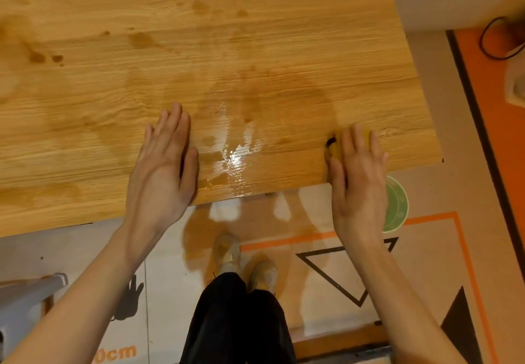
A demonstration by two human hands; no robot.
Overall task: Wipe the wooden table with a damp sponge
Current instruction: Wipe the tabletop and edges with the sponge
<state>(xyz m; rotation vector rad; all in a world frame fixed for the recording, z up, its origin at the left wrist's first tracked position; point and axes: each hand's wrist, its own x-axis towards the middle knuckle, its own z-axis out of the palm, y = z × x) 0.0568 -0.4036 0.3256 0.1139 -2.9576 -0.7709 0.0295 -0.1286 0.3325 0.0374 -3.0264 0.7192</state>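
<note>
Head view, looking straight down: the wooden table (199,51) fills the upper two thirds of the frame, its near edge running on a slant from lower left up to the right. The right hand (358,181) is pressed flat at the right of centre, close to the table's near right corner, and under it sits the yellow sponge (336,147), peeking out on the left beside the thumb and a little above the fingertips. Fingers are extended and close together, laid over the sponge, not curled round it: a palm-down press, which looks meant to spread weight across the sponge for wiping. The heel of that hand overhangs the table edge.

The left hand (163,164) lies flat on the wood at centre frame, fingers straight and together, thumb alongside, holding nothing. It reads as a brace, steadying the body and the board while the other hand works.

Between the hands a wet sheen (235,159) glints by the near edge, with darker damp patches further up the board, so much of the surface looks already covered. Both forearms reach in from the bottom corners. Below the edge, a green round object (396,204) lies on the floor, part hidden by the right hand.
</note>
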